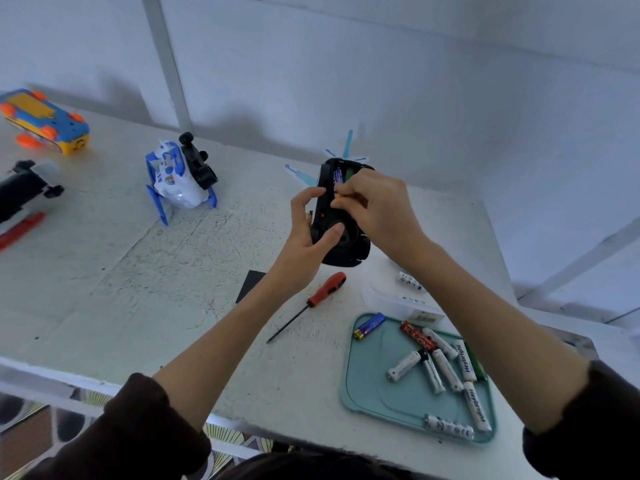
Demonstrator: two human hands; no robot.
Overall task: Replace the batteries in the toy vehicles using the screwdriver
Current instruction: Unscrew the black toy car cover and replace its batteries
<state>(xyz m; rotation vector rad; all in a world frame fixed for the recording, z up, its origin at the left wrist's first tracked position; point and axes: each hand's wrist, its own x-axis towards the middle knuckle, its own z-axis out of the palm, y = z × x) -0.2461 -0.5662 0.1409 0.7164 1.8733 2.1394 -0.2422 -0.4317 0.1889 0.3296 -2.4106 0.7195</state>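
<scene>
My left hand (308,233) grips a black toy vehicle (341,251) held underside up above the table, thumb on its lower part. Its battery bay is open, and a blue battery (337,175) and a green one show inside. My right hand (372,206) pinches a yellow-tipped battery at the bay with its fingertips. Light blue rotor blades (347,143) stick out behind the toy. The red-handled screwdriver (311,304) lies on the table just below the toy. A black battery cover (250,285) lies left of it.
A teal tray (367,386) at the front right holds several loose batteries; a clear plastic box (388,292) sits behind it. A blue-and-white toy (176,178), a blue-orange toy (45,121), a black toy (24,188) and a red tool (20,228) lie to the left.
</scene>
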